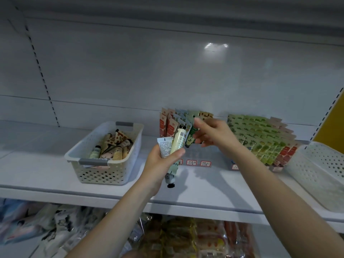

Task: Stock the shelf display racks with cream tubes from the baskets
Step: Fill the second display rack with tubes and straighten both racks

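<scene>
While the white basket sits left of the middle rack, its loose cream tubes lie within easy reach for refills. Just in front of that rack's left side, the left hand is curled round a small bundle of tubes with the thumb clamped across them. This is probably a ready supply, so that each can be drawn off in turn. Before the rack's right side, the right hand pinches a green tube between thumb and fingertips, apparently to slot it among the standing rows. Right of the middle rack stands a fuller rack, mostly green, and further right a second basket.
</scene>
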Motion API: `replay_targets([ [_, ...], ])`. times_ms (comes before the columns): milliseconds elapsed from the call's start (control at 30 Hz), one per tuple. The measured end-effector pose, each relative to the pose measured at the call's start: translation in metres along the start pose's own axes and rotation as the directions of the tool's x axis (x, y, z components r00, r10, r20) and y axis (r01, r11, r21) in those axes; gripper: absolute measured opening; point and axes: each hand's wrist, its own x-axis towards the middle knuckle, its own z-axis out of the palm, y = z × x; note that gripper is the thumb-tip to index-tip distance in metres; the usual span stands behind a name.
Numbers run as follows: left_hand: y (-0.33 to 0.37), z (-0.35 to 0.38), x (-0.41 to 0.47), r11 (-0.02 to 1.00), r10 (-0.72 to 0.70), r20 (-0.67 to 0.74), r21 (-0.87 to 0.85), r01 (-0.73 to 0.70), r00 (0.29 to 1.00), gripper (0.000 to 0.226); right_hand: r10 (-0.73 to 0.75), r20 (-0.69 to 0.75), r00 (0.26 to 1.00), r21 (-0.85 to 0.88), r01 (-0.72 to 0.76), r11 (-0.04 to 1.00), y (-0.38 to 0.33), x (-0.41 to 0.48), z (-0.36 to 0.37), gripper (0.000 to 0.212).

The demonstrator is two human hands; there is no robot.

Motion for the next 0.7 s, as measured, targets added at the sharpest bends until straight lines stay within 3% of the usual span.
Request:
replay_targets([
  [233,0.010,0.000,-0.024,0.999,0.033,0.063,0.036,-0.036,0.997,0.023,-0.022,0.099,0.995,-0.035,0.026,0.999,-0.011,-0.035,0.023,0.030],
  [500,0.023,-0.027,-0.056,0.997,-0.063,0.042,-0.033,0.065,0.997,0.009,0.092,-0.026,0.995,0.426,-0.073,0.902,-0.005,-0.059,0.029,0.015],
  [700,0.022,-0.046,-0.069,0.995,-0.056,-0.063,-0.087,0.051,0.996,0.013,0.089,-0.006,0.996,0.591,-0.068,0.804,0.007,-0.078,0.045,0.015],
])
